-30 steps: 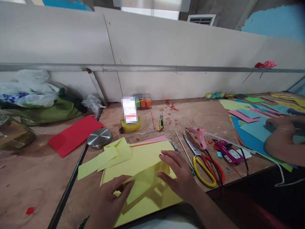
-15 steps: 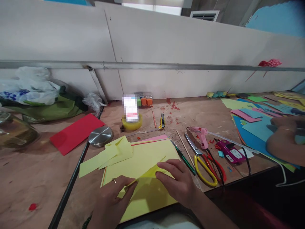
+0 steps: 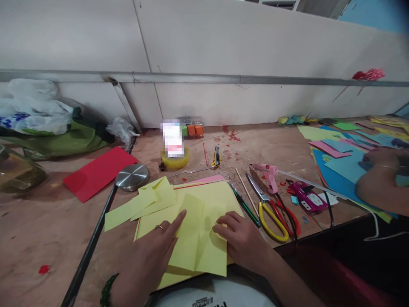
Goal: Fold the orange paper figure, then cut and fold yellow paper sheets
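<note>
A creased sheet of yellow paper lies unfolded, with a fold down its middle, on a stack of larger yellow sheets. My left hand rests at its left side, index finger stretched out over the paper; it is open. Over the right edge, my right hand touches the paper with slightly bent, parted fingers and grips nothing visibly. Smaller folded yellow pieces overlap the stack's upper left corner.
Scissors, a green pen-like tool, a wooden stick and a pink glue gun lie right of the stack. Left are a round metal lid and red paper. Another person's hand works at far right.
The folded yellow paper has been opened out and laid flatter on the stack. My left hand has let go of its pinch and stretched its index finger. The view has tilted slightly down.
</note>
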{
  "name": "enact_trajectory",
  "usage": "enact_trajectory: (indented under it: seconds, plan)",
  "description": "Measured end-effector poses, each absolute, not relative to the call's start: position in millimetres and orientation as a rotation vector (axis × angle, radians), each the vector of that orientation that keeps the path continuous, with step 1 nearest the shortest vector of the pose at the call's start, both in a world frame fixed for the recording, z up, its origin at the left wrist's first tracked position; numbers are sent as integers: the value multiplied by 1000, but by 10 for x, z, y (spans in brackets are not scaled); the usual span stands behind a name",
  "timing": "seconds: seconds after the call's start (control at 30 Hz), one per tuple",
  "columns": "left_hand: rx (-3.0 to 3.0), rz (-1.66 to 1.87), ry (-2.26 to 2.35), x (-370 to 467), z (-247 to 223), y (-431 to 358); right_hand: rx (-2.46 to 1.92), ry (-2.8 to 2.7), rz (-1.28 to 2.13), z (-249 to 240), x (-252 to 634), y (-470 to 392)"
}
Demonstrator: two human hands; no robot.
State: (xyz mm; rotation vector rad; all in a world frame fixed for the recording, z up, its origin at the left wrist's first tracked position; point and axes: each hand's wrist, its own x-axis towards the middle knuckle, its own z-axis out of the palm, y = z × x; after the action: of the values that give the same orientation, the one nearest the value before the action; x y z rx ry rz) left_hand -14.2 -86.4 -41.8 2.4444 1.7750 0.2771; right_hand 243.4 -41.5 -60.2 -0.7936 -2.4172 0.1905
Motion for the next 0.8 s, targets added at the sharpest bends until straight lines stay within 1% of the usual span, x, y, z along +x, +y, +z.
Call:
enact_trajectory:
  seconds: [0.07, 0.1, 0.2, 0.3, 0.4, 0.53, 0.7, 0.8]
  plan:
    - [2560, 76, 1728, -167, -430, -854, -831, -2449, 195, -655, 2488, -414]
    - [2632, 34, 1703, -185, -431, -848, -836, -2462, 201, -680, 2518, -412]
    - [2821, 28, 1538, -235, -407, -823, -875, -2483, 194, -730, 2592, -412]
    - [2816, 40, 1302, -231, -359, -789, -938, -2476, 209, -725, 2619, -425]
    - [2664, 139, 1230, -187, -340, -730, -1027, -2475, 325, -669, 2605, -446]
    - [2350, 353, 1323, -176, -397, -607, -1086, -2434, 466, -624, 2573, -457]
    - [1962, 486, 1435, -180, -460, -490, -1033, -2284, 673, -732, 2533, -410]
    - [1819, 519, 1468, -119, -433, -465, -1155, -2112, 771, -812, 2504, -363]
